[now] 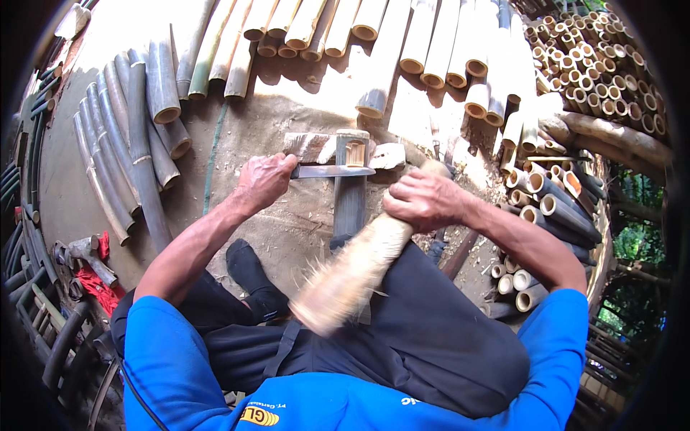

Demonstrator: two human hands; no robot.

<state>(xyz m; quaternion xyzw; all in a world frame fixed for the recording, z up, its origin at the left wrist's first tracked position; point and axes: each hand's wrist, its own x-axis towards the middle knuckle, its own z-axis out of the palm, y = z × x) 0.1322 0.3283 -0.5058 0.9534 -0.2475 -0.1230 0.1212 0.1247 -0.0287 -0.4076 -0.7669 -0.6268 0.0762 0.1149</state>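
Observation:
My left hand (262, 179) grips the handle of a flat knife (334, 171), whose blade lies across the cut top of an upright green bamboo piece (350, 194). That piece stands between my knees on the ground. My right hand (424, 199) is closed around a frayed wooden mallet (352, 276), blurred and angled from my lap up toward the knife. A pale wooden block (305, 146) sits just behind the bamboo top.
Long bamboo poles (424, 43) lie across the far side. Split grey bamboo slats (122, 144) fan out at left. Short cut bamboo tubes (553, 208) pile up at right. Tools with a red cloth (90, 276) lie lower left.

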